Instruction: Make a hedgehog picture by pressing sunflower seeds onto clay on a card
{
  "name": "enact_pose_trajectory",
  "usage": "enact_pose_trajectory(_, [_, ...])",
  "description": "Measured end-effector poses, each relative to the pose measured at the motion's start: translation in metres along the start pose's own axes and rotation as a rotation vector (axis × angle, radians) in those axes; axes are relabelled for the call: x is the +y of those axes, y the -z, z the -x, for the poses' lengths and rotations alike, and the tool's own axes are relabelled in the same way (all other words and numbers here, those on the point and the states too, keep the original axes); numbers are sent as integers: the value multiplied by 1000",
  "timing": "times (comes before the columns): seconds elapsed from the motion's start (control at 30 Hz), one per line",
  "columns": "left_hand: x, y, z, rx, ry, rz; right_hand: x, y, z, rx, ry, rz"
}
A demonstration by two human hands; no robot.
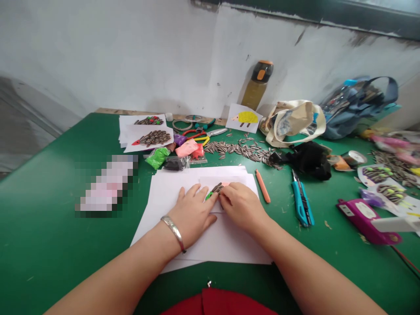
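A small white card (207, 180) lies on a stack of white paper (157, 197). On the card are a green clay piece (209, 195), striped sunflower seeds (217, 188) and a patch of pink clay (225, 184). My left hand (193, 212) rests with fingers spread, its index fingertip beside the seeds. My right hand (243, 205) is bent over the card's right side, thumb and fingers pressed together at the seeds. Whatever may be between those fingertips is too small to make out.
Behind the paper lie clay packets (186, 148), scissors (213, 132) and loose seeds (243, 148). An orange stick (262, 186), blue cutter (302, 203) and purple glue gun (367, 221) are right. Finished seed cards (147, 138) lie back left; a bottle (258, 85) stands behind.
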State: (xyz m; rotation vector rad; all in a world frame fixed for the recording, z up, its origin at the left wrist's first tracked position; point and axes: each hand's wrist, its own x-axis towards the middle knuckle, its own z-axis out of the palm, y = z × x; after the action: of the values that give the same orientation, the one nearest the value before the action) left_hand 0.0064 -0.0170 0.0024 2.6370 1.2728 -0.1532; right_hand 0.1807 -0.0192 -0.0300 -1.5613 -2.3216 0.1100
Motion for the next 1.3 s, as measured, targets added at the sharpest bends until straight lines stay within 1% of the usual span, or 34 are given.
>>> enact_pose_trajectory(0.07, [0, 0, 0, -11, 4, 2, 1, 1, -1, -22, -3, -35])
enact_pose_trajectory(0.13, [0, 0, 0, -15, 10, 3, 4, 4, -1, -38, -39, -94])
enact_pose_trajectory(0.27, [0, -1, 0, -18, 5, -1, 14, 11, -2, -14, -158, -163])
enact_pose_trajectory(0.33, [0, -1, 0, -20, -1, -5, 18, 13, -3, -8, -187, -168])
enact_pose_trajectory(0.67, [0, -3, -2, -32, 5, -15, 18, 16, -3, -42, -211, -174])
enact_pose_trajectory(0.9, [-1, 0, 1, 5, -9, 6, 16, 20, -4, -55, -239, -210])
enact_pose_trajectory(0.97, [-1, 1, 1, 7, -16, 20, 17, 24, -6, -69, -255, -184])
enact_pose_trajectory(1.03, [-1, 2, 2, 7, -18, 23, 19, 29, -14, -96, -268, -125])
enact_pose_trajectory(1.13, [-2, 2, 1, 13, -10, 17, 25, 34, -36, -119, -250, -36])
enact_pose_trajectory(1.2, [-3, 2, 1, 19, -7, 15, 32, 31, -56, -108, -202, 12])
enact_pose_trajectory(1.3, [-2, 1, 1, 18, -1, 12, 42, 20, -85, -93, -147, 118])
